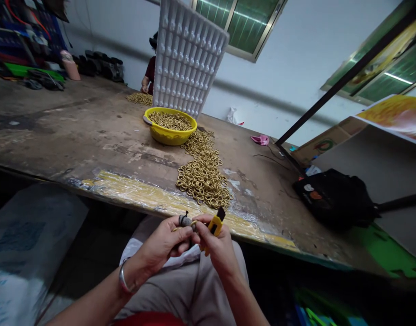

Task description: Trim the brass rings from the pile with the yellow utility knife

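My left hand [160, 244] is closed around a short grey cylindrical piece [185, 221] with a small dark tie at its end. A brass-coloured ring [193, 223] sits at that piece, between the fingertips of both hands. My right hand [220, 251] is closed, with a yellow utility knife [215, 226] held in it, its dark end pointing up. The right fingertips also touch the ring. Both hands are over my lap, just in front of the table edge. Beyond them lies a heap of brass-coloured rings [204, 179] on the table.
A yellow basin [172, 137] full of rings stands behind the heap on the wooden table [102, 131]. A grey moulded tray [191, 59] stands upright behind it, partly hiding another person [149, 74] near a second ring pile [139, 98]. A black bag [333, 197] lies at right.
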Demonstrator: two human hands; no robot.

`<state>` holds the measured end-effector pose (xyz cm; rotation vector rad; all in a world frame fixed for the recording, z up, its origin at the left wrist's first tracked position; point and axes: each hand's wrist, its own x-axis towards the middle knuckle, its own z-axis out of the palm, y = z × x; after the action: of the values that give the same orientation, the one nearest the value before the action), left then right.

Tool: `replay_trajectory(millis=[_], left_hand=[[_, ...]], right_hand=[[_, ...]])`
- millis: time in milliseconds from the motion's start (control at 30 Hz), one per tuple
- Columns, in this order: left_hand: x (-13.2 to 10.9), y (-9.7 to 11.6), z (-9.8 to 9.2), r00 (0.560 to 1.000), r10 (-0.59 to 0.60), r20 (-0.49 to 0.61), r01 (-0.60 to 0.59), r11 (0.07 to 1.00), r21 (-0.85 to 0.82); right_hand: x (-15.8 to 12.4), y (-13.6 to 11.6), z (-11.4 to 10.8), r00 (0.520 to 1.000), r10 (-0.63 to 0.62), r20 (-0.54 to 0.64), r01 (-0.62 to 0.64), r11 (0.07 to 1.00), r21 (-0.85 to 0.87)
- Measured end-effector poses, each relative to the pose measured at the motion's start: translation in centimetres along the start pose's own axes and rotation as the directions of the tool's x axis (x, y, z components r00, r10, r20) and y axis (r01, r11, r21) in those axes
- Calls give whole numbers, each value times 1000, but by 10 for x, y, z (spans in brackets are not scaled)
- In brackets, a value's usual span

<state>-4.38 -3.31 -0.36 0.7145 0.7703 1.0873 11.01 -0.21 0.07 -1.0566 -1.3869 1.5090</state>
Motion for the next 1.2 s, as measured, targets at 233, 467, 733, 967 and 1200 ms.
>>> replay_trajectory(millis=[233, 467, 733, 967, 1200], left_hand=[[0, 2, 5, 996, 31, -82, -18, 988, 150], [-1, -2, 1, 998, 34, -59, -20, 974, 228], [-1, -2, -1, 997, -21, -71, 31, 990, 140], [-2, 3, 4, 996, 39, -77, -27, 989, 145], [-5, 0, 7, 973, 194, -126, -148, 941, 304]], right_hand=[[-3, -12, 1, 1000, 0, -23, -3, 995, -98], [-2, -18, 1, 998, 60, 20, -57, 989, -136], [-8, -18, -3, 992, -122, -10, 108, 914, -390], [-22, -9, -12, 957, -275, 89, 211, 453, -866], [-20, -6, -5, 954, -283, 96, 163, 225, -961]])
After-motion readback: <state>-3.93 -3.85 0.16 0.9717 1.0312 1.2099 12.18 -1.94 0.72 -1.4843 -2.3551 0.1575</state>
